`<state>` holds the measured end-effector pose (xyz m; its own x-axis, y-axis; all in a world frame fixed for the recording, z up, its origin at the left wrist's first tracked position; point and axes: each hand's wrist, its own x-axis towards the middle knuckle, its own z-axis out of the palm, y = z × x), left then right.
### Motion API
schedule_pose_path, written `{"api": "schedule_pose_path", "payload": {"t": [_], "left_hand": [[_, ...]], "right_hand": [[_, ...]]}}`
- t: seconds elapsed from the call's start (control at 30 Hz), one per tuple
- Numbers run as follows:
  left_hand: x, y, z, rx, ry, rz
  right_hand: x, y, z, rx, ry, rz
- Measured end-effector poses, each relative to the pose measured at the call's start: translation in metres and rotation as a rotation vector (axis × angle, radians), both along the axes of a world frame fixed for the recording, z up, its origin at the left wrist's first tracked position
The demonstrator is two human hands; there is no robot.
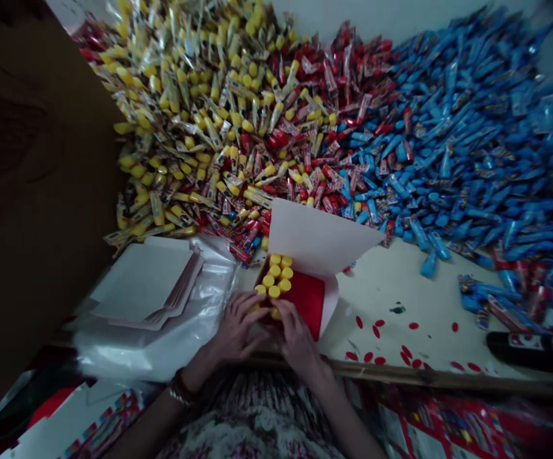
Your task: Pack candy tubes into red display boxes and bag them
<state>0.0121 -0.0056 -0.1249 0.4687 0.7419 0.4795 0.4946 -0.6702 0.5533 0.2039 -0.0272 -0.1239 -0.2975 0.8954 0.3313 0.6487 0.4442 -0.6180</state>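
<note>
A small carton (307,299) with a red inside stands at the table's front edge, its white lid flap (321,236) raised at the back. Upright tubes with yellow caps (275,272) fill its left part in rows; the red right part shows none. My left hand (238,325) curls its fingers over the carton's front left corner, on the nearest yellow-capped tubes. From the right, my right hand (298,338) bends its fingers onto a yellow cap in the front row. My fingers partly hide those front tubes.
Behind the carton lies a heap of wrapped tubes, yellow-capped (199,127) at left, red (333,70) midway, blue (472,140) at right. Flat white cards (142,280) rest on clear plastic bags (127,350). Small red ovals (406,351) and a black cylinder (525,347) lie at right.
</note>
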Motion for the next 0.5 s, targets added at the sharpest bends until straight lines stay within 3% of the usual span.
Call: {"api": "schedule_pose_path", "payload": {"t": [0.1, 0.13, 0.2, 0.3, 0.37, 0.43, 0.5], "left_hand": [[0.007, 0.017, 0.003, -0.267, -0.363, 0.21], [0.01, 0.023, 0.003, -0.393, -0.461, 0.25], [0.02, 0.031, 0.0, -0.63, -0.583, 0.231], [0.035, 0.033, -0.009, -0.8, -0.634, 0.088], [0.04, 0.033, -0.013, -0.78, -0.652, 0.043], [0.034, 0.041, -0.013, -0.712, -0.641, 0.129], [0.019, 0.061, -0.009, -0.569, -0.454, 0.307]], "right_hand": [[0.018, -0.008, -0.008, 0.162, 0.154, -0.329], [0.026, -0.009, -0.012, 0.155, 0.216, -0.488], [0.042, -0.002, -0.02, -0.018, 0.356, -0.716], [0.053, 0.019, -0.03, -0.343, 0.517, -0.709], [0.052, 0.036, -0.033, -0.384, 0.566, -0.657], [0.049, 0.051, -0.033, -0.335, 0.595, -0.657], [0.047, 0.06, -0.032, -0.305, 0.619, -0.679]]}}
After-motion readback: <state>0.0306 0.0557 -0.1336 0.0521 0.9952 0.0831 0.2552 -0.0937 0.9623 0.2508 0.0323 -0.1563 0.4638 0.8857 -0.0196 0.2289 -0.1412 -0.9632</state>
